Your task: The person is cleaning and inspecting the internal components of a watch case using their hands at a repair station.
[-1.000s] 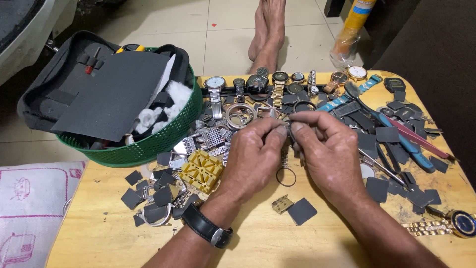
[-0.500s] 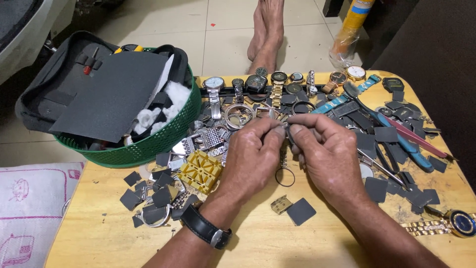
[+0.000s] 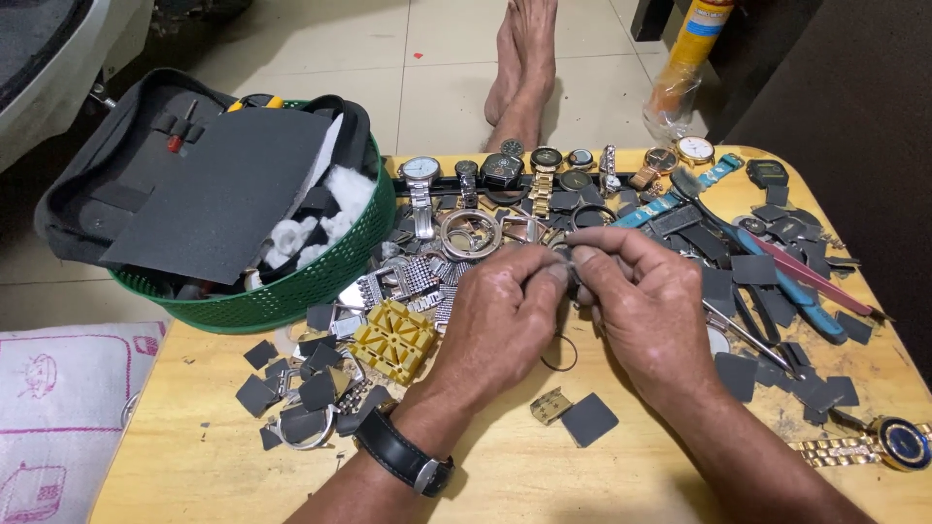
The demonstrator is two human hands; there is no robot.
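Dark, tiny watch part pinched between both sets of fingers, just right of the yellow band holder block. Left hand and right hand fingertips closed tight on it, touching. Long axis and pointing direction: can't tell, mostly hidden. Could easily slip and vanish into the grey rubber scraps on the wooden surface below.
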